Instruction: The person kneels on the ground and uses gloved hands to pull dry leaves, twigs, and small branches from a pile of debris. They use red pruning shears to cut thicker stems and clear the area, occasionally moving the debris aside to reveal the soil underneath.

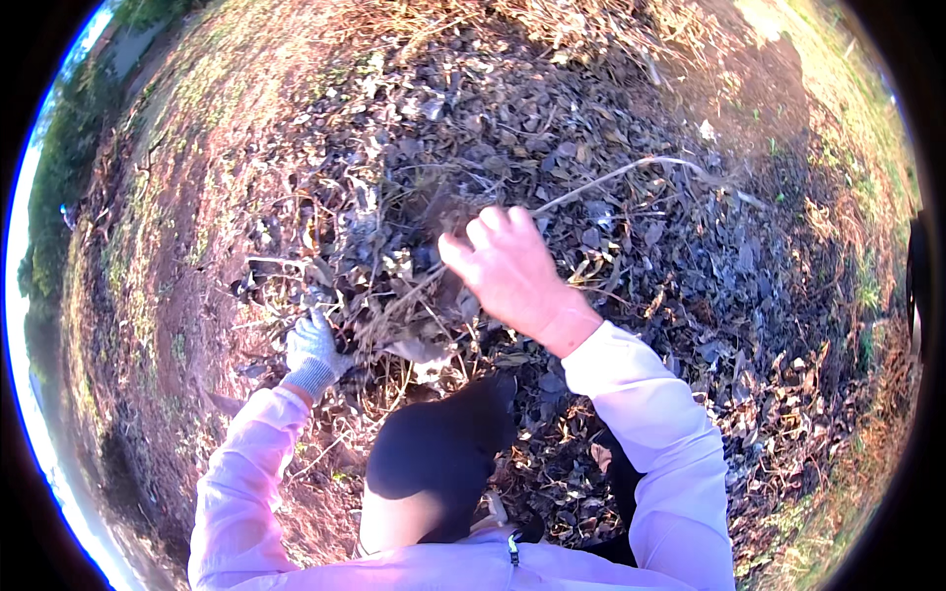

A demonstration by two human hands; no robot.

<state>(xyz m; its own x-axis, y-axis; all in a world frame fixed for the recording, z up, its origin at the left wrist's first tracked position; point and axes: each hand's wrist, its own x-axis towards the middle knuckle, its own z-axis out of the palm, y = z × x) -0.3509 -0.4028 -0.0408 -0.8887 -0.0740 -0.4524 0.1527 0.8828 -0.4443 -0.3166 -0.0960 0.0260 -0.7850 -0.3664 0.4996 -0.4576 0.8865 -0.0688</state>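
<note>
My right hand [506,270] is bare, its fingers curled around a long dry plant stalk [617,173]. One end of the stalk arcs up to the right; the other runs down-left into tangled dry plants [403,303]. Lower on the left, my left hand [316,351] wears a light knitted glove with a grey cuff. It grips the near-left side of the same tangle, where leaves partly hide its fingertips. Brown, curled leaves [502,111] lie thickly under and beyond both hands.
My bent knee in dark trousers [436,451] is close below the tangle. Bare reddish soil [177,318] borders the leaves on the left. Dry straw-like stems [436,18] lie along the far side, and a shadow [761,96] falls on the ground at far right.
</note>
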